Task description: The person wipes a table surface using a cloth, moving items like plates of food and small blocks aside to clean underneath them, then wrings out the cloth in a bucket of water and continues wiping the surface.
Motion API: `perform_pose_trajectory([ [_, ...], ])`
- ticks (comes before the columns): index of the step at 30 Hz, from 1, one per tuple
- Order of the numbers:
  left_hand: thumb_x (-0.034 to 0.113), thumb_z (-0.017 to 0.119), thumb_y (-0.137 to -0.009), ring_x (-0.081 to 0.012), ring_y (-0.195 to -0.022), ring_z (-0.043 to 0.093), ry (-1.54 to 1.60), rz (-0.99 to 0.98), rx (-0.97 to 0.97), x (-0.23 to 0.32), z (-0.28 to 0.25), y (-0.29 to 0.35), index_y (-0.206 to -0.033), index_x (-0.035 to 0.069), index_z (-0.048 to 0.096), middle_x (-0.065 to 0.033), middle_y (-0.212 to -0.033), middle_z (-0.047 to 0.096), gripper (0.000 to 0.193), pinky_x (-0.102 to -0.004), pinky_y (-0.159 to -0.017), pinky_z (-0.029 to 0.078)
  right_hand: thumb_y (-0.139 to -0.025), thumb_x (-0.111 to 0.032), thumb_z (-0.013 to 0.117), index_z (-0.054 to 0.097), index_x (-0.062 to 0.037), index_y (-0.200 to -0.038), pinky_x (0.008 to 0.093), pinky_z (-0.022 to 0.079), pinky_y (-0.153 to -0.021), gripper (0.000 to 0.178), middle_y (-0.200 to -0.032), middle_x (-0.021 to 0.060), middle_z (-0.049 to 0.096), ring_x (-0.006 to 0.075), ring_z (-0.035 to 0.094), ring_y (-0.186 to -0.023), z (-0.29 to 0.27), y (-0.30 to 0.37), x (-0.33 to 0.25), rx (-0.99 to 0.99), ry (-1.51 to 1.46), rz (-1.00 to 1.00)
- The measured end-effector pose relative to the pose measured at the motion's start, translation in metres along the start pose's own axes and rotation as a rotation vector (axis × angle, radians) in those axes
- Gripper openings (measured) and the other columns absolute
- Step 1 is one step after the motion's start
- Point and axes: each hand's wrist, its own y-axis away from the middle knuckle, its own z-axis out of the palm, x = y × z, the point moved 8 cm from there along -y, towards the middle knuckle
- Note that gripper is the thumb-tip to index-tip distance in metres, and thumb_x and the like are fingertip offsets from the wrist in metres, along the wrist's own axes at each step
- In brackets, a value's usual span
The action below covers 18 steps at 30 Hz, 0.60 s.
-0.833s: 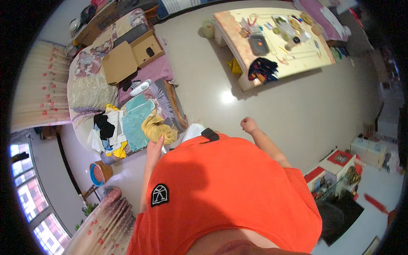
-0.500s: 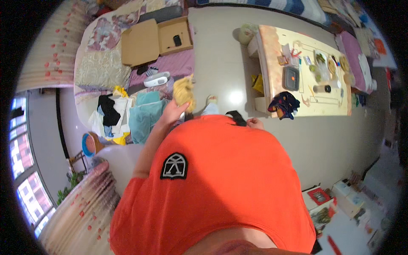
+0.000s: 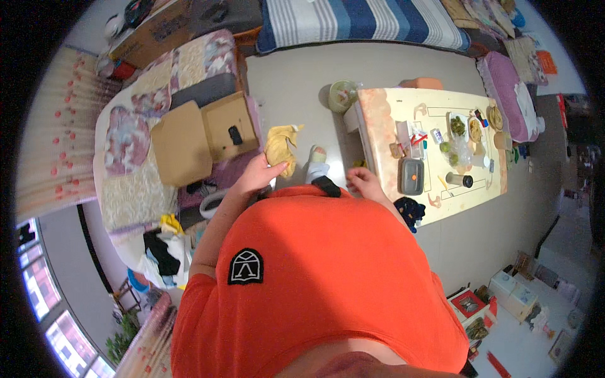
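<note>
My left hand (image 3: 257,175), left of centre, is closed on the lower edge of a crumpled yellow cloth (image 3: 278,150). The cloth hangs in folds over the floor, its upper corner sticking out to the right. My right hand (image 3: 365,183) is beside the table's near left corner, its fingers loosely bent and apart, with nothing seen in it. Between the hands, a black piece of fabric (image 3: 326,185) shows at the hem of my orange shirt. Past it is my foot in a light slipper (image 3: 317,155).
On the left, a bed or sofa carries an open cardboard box (image 3: 183,143) and piled clothes (image 3: 162,252). At right, a table (image 3: 384,126) bears a grey lidded container (image 3: 412,176), a jar and food. Dark cloth (image 3: 409,213) hangs at its near edge. A bin (image 3: 343,96) stands beyond.
My left hand still grips the yellow cloth, now held farther out from my body. My right hand has come forward from beside the black fabric. The view has shifted, showing more of the far room.
</note>
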Motion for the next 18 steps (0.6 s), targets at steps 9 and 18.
perform_pose_trajectory([
  [9,0.024,0.067,-0.086,-0.0142,-0.097,0.063,-0.456,0.121,-0.005,0.136,-0.060,-0.190,-0.123,0.003,0.055,-0.0096,-0.109,0.066,0.044,-0.0298,-0.084,0.048,-0.088,-0.023,0.069,0.042,-0.0019,-0.138,0.0265,0.050,-0.074,0.061,-0.118,0.0076,0.056,0.0110,0.057,-0.089,0.051,-0.157,-0.286,-0.442,-0.144,-0.289],
  [18,0.020,0.064,-0.090,-0.0142,-0.091,0.063,-0.437,0.205,-0.325,0.241,-0.095,-0.390,-0.124,0.004,0.054,-0.0076,-0.103,0.067,0.038,-0.0292,-0.076,0.049,-0.083,-0.028,0.070,0.058,-0.0045,-0.117,0.0320,0.049,-0.088,0.043,-0.107,0.0086,0.067,0.0169,0.061,-0.098,0.031,-0.353,-0.391,-0.190,0.008,-0.455],
])
